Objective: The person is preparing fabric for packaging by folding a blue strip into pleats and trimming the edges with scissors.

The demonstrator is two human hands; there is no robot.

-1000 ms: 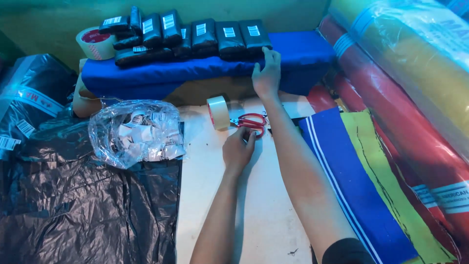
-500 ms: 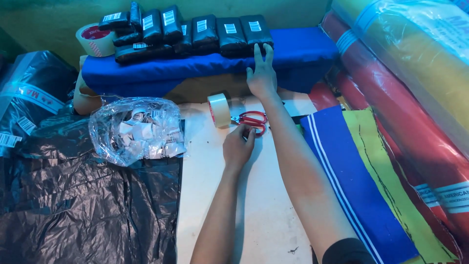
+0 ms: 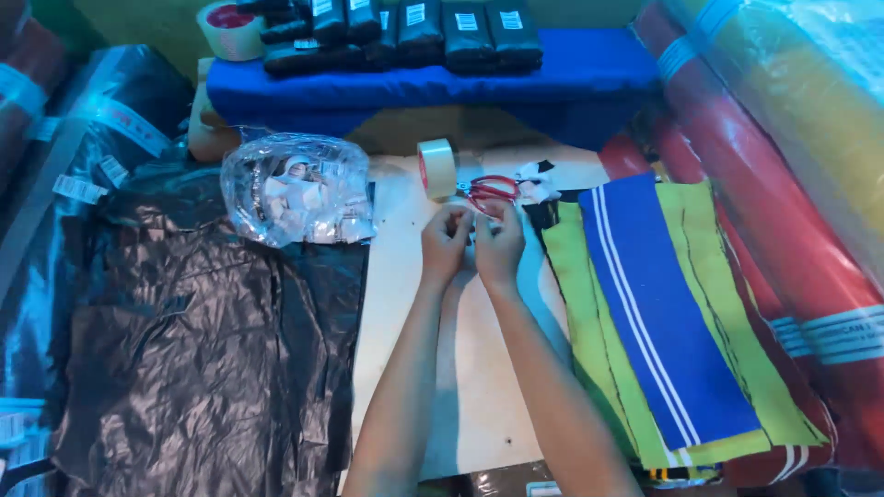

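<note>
My left hand (image 3: 447,241) and my right hand (image 3: 500,244) meet fingertip to fingertip over the white board (image 3: 442,387). Their fingers are curled and pinched together; whatever may be between them is too small to see. Just beyond the fingertips lie red-handled scissors (image 3: 488,189), with a roll of clear tape (image 3: 436,168) standing on edge to their left. A clear plastic bag of small white pieces (image 3: 295,189) lies left of the tape.
Black packets (image 3: 419,28) are lined up on a blue cloth (image 3: 589,74) at the back, beside another tape roll (image 3: 230,17). A black plastic sheet (image 3: 203,350) covers the left. Striped blue and green fabric (image 3: 663,304) and plastic-wrapped fabric rolls (image 3: 792,184) fill the right.
My right hand has come back from the blue cloth and the packets to join my left hand by the scissors. The view has tilted down slightly.
</note>
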